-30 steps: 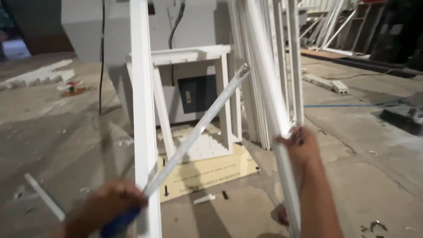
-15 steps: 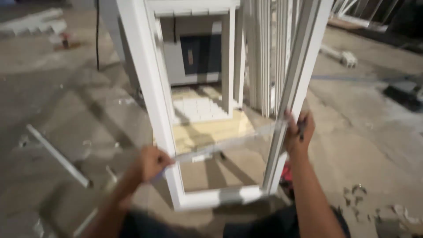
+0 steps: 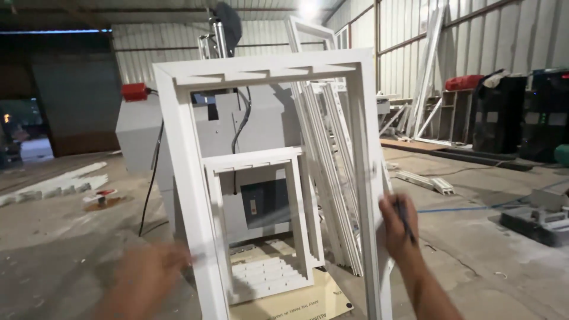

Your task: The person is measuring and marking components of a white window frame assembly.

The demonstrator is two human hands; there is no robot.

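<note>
A flat yellowish cardboard sheet (image 3: 308, 302) lies on the concrete floor at the foot of the grey machine, under the smaller white frame; a line of small dark print runs along its right edge, too small to make out. On the front of the grey machine, seen through the smaller frame, sits a dark rectangular control panel (image 3: 265, 204) with a small pale upright label (image 3: 254, 205) at its left side. The panel's face is dark blue-grey and shows no lit display. Far right, a large black box-shaped unit (image 3: 499, 115) stands against the corrugated wall; whether it is packaging cannot be told.
</note>
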